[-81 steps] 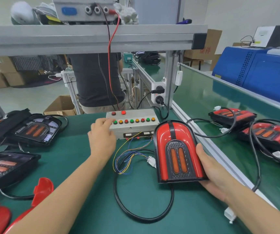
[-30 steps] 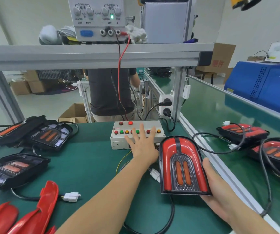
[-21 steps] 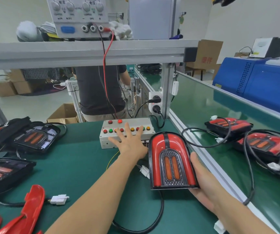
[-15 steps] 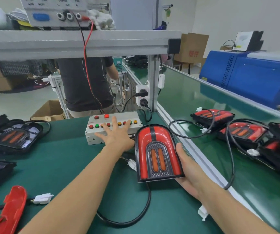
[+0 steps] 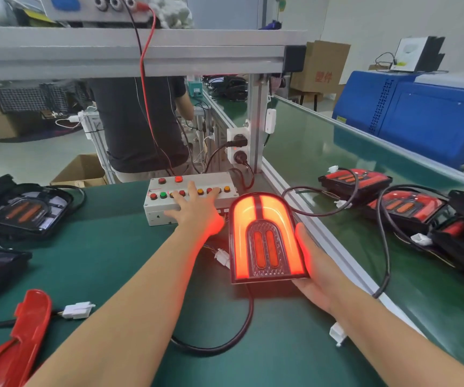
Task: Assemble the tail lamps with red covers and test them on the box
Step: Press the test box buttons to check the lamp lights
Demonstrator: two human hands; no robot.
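The tail lamp [image 5: 267,236] already wears its red cover and glows red, so this one appears to be mid-test. The left hand [image 5: 194,212] lies flat on the test box [image 5: 189,196], fingers [image 5: 191,189] spread straight over the coloured buttons. The right hand [image 5: 313,263] cradles the lamp's right edge from beneath, just right of the left hand's fingers; how its fingers lie under the housing cannot be told. Well left of the fingers, uncovered lamps [image 5: 25,210] and loose red covers [image 5: 27,331] likely await assembly. Covered lamps [image 5: 356,181] lie far right on the conveyor. The green bench [image 5: 108,247] stands in a workshop with cartons and a blue machine [image 5: 432,118].
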